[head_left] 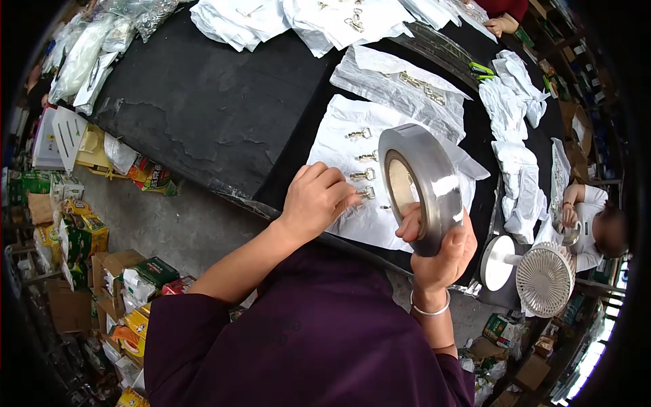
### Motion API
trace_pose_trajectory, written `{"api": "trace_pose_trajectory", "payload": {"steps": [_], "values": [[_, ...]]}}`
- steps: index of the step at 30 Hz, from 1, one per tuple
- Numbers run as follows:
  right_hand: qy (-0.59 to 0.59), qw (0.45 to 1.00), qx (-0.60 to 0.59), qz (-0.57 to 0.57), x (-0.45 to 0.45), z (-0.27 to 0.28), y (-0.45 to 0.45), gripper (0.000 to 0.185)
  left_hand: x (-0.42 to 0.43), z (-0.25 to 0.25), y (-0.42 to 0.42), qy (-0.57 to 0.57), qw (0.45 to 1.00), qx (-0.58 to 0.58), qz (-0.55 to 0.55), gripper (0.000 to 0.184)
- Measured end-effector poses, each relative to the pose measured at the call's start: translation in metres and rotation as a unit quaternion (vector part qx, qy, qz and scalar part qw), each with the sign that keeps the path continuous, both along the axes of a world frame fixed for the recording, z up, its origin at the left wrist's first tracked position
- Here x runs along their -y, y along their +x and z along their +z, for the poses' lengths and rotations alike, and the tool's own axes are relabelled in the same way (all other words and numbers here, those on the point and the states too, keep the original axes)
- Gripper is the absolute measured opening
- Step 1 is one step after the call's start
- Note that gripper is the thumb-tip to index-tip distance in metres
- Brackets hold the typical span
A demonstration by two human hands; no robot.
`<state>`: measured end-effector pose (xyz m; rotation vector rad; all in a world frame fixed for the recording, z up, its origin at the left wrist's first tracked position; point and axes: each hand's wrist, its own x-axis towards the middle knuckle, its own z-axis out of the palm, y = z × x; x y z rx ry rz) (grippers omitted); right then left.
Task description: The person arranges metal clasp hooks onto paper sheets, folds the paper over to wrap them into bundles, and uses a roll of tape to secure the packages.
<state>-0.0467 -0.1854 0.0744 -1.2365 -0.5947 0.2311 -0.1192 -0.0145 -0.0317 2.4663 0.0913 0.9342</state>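
My right hand [444,254] is wrapped round a big roll of shiny grey tape [441,180], its fingers through the cardboard core. The roll is held up above a white plastic sheet [332,132] and hides part of it. On that sheet lies a column of small gold-coloured metal clasps [367,156]. My left hand [312,203] is closed in a pinch at the lowest clasp [367,192] of the column, at the sheet's left side. Its fingertips touch that clasp. Another small metal piece [385,207] shows partly beside the roll.
Beyond the sheet, a second plastic sheet [366,74] bears more metal pieces. Folded white bags [519,183] line the right side, near green-handled scissors [480,69] and a white fan [544,279]. The black table [210,102] has a worn cover. Other people sit at the right and far edges.
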Motion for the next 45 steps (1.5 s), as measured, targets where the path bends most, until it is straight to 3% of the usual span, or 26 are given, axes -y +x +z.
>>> {"api": "trace_pose_trajectory", "payload": {"steps": [1,4,6,13,15,18,19,21,24,28,30,33,35,38,39,42,45], "values": [[0.0,1.0,0.0,-0.001,0.001,-0.001,-0.001,0.033,0.0,0.0,0.001,0.0,1.0,0.0,-0.001,0.016],[-0.174,0.984,-0.005,0.026,0.002,-0.012,-0.004,0.03,-0.001,-0.001,0.001,0.004,1.0,-0.029,-0.01,0.015],[-0.231,0.973,-0.008,0.031,0.001,-0.02,-0.006,0.029,-0.002,-0.002,-0.001,0.006,0.999,-0.04,-0.017,0.015],[-0.152,0.987,-0.039,0.029,0.01,-0.008,0.027,0.036,-0.011,0.012,0.003,-0.063,0.997,-0.04,-0.037,0.014],[-0.172,0.976,0.077,-0.106,0.025,-0.008,0.057,0.024,-0.026,0.017,0.002,-0.099,0.993,-0.022,0.056,0.022],[-0.275,0.915,0.178,-0.238,0.047,-0.008,0.115,0.021,-0.048,0.016,-0.001,-0.131,0.984,-0.061,0.102,0.028],[-0.381,0.795,0.348,-0.32,0.051,-0.014,0.137,0.027,-0.054,0.012,0.001,-0.084,0.987,-0.103,0.091,0.029],[-0.464,0.646,0.457,-0.398,0.058,-0.027,0.162,0.041,-0.054,0.02,0.01,-0.025,0.984,-0.166,0.056,0.034],[-0.453,0.696,0.378,-0.408,0.075,-0.057,0.148,0.048,-0.052,0.025,0.015,0.019,0.985,-0.172,0.021,0.04],[-0.462,0.772,0.192,-0.392,0.091,-0.095,0.104,0.054,-0.043,0.048,0.013,-0.17,0.978,-0.107,-0.056,0.048],[-0.502,0.788,0.114,-0.338,0.094,-0.093,0.087,0.061,-0.045,0.055,0.01,-0.238,0.95,-0.202,0.003,0.047],[-0.501,0.79,0.141,-0.325,0.098,-0.084,0.08,0.066,-0.052,0.05,0.009,-0.307,0.914,-0.265,0.005,0.046],[-0.53,0.808,-0.059,-0.25,0.093,-0.064,0.084,0.062,-0.058,0.024,0.015,-0.233,0.948,-0.211,-0.051,0.046],[-0.46,0.848,0.001,-0.261,0.09,-0.097,0.104,0.055,-0.056,0.009,0.03,-0.311,0.933,-0.183,-0.016,0.045],[-0.421,0.866,0.032,-0.268,0.085,-0.111,0.111,0.052,-0.059,0.007,0.036,-0.393,0.901,-0.183,-0.023,0.046],[-0.275,0.939,-0.068,-0.193,0.07,-0.1,0.126,0.032,-0.073,-0.005,0.042,-0.481,0.868,-0.121,-0.026,0.047],[-0.222,0.959,-0.128,-0.117,0.042,-0.08,0.117,0.023,-0.106,-0.02,0.035,-0.51,0.858,-0.062,-0.015,0.046]]}}
